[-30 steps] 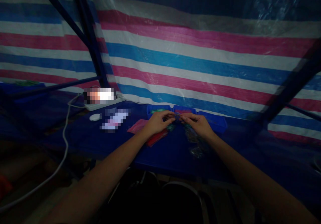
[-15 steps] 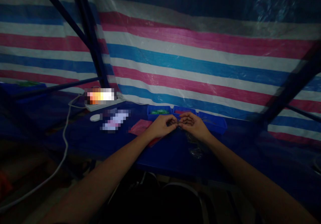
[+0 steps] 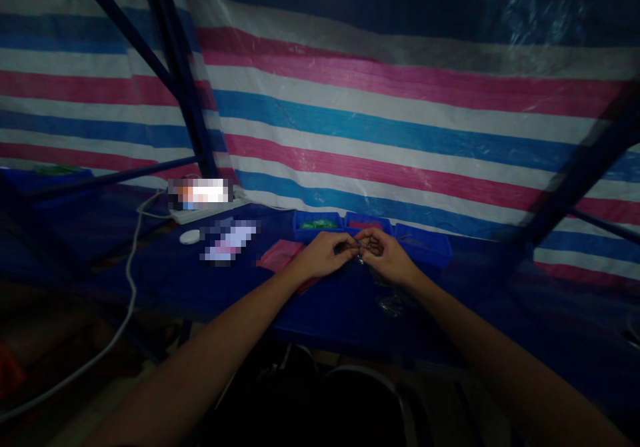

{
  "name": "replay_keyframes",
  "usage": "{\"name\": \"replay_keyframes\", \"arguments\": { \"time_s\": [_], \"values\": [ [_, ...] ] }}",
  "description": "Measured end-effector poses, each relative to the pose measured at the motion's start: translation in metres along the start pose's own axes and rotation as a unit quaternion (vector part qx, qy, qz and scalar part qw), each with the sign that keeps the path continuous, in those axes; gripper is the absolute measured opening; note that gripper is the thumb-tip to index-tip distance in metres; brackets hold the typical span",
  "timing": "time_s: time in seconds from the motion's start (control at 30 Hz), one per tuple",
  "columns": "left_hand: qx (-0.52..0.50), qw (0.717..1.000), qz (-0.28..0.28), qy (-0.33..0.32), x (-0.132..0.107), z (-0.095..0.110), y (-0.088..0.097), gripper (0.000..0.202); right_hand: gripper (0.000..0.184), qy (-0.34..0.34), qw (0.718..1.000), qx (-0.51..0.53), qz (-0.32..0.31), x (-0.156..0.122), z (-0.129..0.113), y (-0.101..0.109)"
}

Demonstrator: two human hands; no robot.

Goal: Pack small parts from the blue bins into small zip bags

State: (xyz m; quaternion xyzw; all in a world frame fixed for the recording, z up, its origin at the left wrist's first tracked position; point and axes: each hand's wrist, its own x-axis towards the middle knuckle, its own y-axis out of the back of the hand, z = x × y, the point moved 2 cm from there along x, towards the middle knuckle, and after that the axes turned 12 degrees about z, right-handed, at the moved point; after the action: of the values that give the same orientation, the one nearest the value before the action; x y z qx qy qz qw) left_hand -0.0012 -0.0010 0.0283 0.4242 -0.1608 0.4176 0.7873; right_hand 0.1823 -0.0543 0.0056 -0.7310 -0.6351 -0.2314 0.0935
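Observation:
Over the blue table [image 3: 320, 313], my left hand [image 3: 327, 252] and my right hand [image 3: 384, 253] meet fingertip to fingertip. Both are closed in a pinch around something small and dark that the dim light hides; a tiny shiny bit shows just below the fingers. Beside my left wrist lies a flat red plastic bag [image 3: 281, 255], partly covered by the forearm. Crumpled clear plastic [image 3: 390, 304] rests on the table under my right wrist. Right behind the hands stand blue bins: one with green pieces [image 3: 319, 224], one with red pieces [image 3: 367, 225], and a third bin [image 3: 425, 245] with thin contents I cannot make out.
To the left are a white power strip [image 3: 200, 213], a round white object [image 3: 190, 237] and a blurred-out, phone-like item [image 3: 231, 240]. A white cable [image 3: 131, 280] hangs over the left side. Blue metal posts [image 3: 193, 120] and a striped sheet [image 3: 400, 120] stand behind.
My fingertips have shifted slightly, with the right fingers curling more over the small thing. A shiny bit now shows below them. The bins and bags stay in place.

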Motion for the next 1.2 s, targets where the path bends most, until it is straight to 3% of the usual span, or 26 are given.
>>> {"name": "replay_keyframes", "arguments": {
  "time_s": [0.13,0.33,0.43,0.67,0.83,0.93,1.03,1.2],
  "values": [
    [0.004,1.0,0.017,0.012,0.001,0.0,0.0,0.022,0.036,-0.002,1.0,0.004,0.013,0.001,-0.003,0.0],
    [0.002,1.0,0.009,0.023,0.001,0.0,0.0,0.02,0.034,-0.012,0.999,-0.026,-0.019,0.0,-0.001,0.001],
    [0.006,0.999,0.019,0.036,0.001,0.0,0.001,0.022,0.031,-0.016,0.999,-0.035,0.008,0.001,-0.002,0.004],
    [0.01,0.996,0.034,0.083,0.003,0.0,0.002,0.038,0.035,-0.042,0.995,0.048,0.079,0.005,-0.001,0.009],
    [-0.01,0.994,0.031,0.107,0.003,0.0,0.001,0.044,0.041,-0.053,0.992,0.066,0.095,0.006,0.005,0.013],
    [-0.038,0.988,0.018,0.147,0.002,-0.003,-0.002,0.053,0.041,-0.009,0.99,0.026,0.137,0.004,-0.002,0.016],
    [-0.1,0.983,0.021,0.152,0.003,-0.004,-0.005,0.058,0.024,0.077,0.979,-0.081,0.169,-0.001,-0.014,0.018],
    [-0.141,0.98,0.038,0.132,0.005,-0.002,-0.005,0.048,0.01,0.207,0.955,-0.189,0.098,-0.007,-0.026,0.014]
  ]
}}
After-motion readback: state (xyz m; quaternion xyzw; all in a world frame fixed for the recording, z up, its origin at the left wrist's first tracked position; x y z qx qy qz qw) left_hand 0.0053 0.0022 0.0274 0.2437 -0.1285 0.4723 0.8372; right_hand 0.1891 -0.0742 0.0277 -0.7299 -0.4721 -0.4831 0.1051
